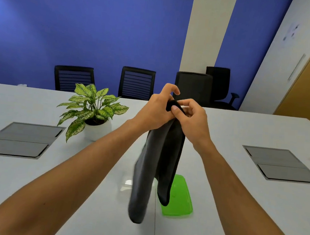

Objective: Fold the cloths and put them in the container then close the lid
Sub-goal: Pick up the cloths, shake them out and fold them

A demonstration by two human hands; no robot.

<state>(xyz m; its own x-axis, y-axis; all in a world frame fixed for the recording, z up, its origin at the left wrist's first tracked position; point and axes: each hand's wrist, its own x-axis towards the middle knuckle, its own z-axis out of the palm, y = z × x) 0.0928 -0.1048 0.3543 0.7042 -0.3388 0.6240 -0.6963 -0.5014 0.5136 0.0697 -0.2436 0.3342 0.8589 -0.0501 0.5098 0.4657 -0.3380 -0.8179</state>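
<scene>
A dark grey cloth (154,163) hangs down in the air over the middle of the white table (237,198), folded lengthwise into a long strip. My left hand (157,110) and my right hand (191,118) pinch its top edge together, side by side, at about chair-back height. Below the cloth lies a green lid (180,199) flat on the table. Just left of it a clear container (125,184) shows faintly, mostly hidden behind the hanging cloth.
A potted plant (93,110) in a white pot stands left of centre. Two grey cable hatches (20,140) (280,164) are set into the table at left and right. Black office chairs (136,82) line the far side against a blue wall.
</scene>
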